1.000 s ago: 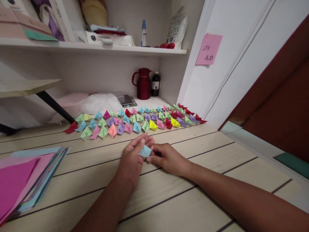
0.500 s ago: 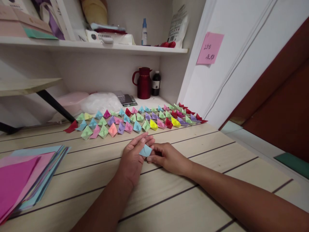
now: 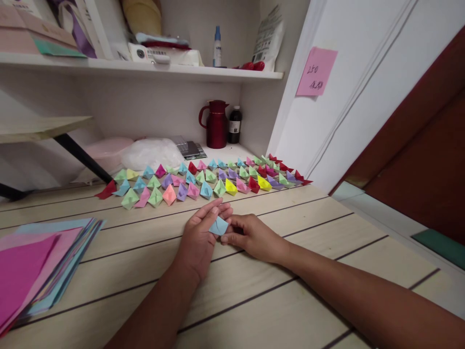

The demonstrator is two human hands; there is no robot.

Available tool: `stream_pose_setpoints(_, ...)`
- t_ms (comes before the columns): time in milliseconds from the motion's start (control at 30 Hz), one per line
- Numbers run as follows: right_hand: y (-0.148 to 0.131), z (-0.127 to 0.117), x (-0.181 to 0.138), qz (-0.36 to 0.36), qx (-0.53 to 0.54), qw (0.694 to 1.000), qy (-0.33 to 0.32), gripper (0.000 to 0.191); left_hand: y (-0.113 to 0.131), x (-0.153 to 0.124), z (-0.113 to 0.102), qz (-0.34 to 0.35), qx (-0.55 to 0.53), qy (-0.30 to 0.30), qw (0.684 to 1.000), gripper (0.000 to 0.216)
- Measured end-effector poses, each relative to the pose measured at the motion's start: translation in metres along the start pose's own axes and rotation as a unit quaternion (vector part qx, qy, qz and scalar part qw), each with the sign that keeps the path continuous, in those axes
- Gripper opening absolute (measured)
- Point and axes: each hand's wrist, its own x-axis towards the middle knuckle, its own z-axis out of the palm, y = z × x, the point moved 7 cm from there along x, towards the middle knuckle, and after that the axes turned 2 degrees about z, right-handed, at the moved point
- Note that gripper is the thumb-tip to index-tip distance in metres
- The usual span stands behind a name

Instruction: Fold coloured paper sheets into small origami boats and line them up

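Left hand [image 3: 198, 237]: palm up, gripping the paper [image 3: 219, 227] with its thumb pressed down on top.
Right hand [image 3: 254, 237]: thumb and bent fingers pinching the paper at its right side, the far fingers partly hidden.
Paper: light blue, small, folded, between both hands above the middle of the table [image 3: 269, 300].
Boats [image 3: 206, 190]: folded, many colours, in rows along the table's far edge.
Stack [image 3: 32, 261]: coloured sheets towards the table's left edge, bright pink on top.
Jug [image 3: 217, 127]: dark red, beyond the far edge, just beside a dark bottle [image 3: 235, 127].
Note [image 3: 317, 71]: pink, on the wall beyond the far right corner.
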Motion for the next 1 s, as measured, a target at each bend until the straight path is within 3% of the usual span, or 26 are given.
stream_pose_setpoints(1000,-0.0007,0.0023,0.0003,-0.011,0.03,0.999,-0.023,0.021,-0.0006,-0.0006,-0.0009,0.005,-0.003,-0.001,1.0,0.022)
